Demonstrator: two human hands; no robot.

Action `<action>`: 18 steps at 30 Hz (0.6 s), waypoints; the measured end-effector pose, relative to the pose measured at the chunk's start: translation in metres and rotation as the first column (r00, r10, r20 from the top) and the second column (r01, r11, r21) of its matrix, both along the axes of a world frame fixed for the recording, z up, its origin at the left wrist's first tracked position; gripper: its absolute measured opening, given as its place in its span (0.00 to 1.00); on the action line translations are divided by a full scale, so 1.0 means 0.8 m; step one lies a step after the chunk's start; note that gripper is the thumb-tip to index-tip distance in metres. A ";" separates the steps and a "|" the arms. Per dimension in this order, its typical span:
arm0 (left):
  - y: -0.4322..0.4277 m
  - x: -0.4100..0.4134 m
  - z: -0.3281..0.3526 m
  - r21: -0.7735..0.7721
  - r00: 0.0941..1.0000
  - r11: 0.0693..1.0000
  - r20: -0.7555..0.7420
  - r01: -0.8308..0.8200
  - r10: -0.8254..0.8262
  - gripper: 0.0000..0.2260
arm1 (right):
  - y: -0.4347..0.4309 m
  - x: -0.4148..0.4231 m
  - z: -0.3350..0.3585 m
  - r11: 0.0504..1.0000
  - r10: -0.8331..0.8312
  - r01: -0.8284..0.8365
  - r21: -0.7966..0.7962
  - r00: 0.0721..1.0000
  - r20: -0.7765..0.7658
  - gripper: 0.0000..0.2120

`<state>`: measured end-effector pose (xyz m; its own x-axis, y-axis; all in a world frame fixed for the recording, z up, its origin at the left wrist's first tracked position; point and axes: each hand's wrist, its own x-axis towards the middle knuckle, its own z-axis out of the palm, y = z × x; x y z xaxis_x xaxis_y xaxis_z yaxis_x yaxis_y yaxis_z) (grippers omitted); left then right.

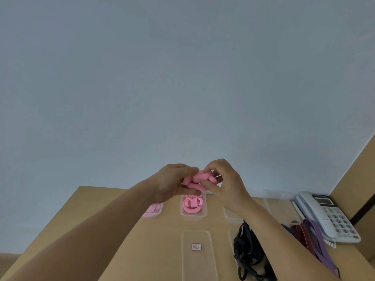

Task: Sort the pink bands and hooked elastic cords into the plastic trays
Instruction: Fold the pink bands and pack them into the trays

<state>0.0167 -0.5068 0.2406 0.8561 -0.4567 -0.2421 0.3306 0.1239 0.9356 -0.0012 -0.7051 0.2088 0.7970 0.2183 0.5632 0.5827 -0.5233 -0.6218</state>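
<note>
no text reads clearly: the red-bordered label (196, 247) in the clear tray (199, 267) at six o'clock and the telephone keys (337, 221) at four o'clock are blurred.

Your left hand (172, 182) and right hand (225, 185) together grip a twisted bundle of pink rubber bands (199, 179), raised above a clear plastic tray (183, 211) of more pink loops (191, 204) on the tan wooden table (121, 240).
</note>
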 end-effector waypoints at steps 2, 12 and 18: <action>-0.001 0.000 -0.002 -0.010 1.000 1.000 0.023 0.009 -0.009 0.14 | -0.001 0.002 -0.005 1.000 -0.004 0.004 0.011 0.999 0.035 0.18; -0.016 0.007 -0.026 0.026 0.992 0.997 0.104 -0.071 0.068 0.16 | -0.023 0.018 -0.004 0.985 0.105 -0.034 0.169 0.895 -0.433 0.10; -0.034 0.009 -0.042 0.110 0.957 0.968 0.213 -0.224 0.197 0.20 | -0.031 0.025 -0.013 0.942 0.141 0.035 0.334 0.862 -0.488 0.07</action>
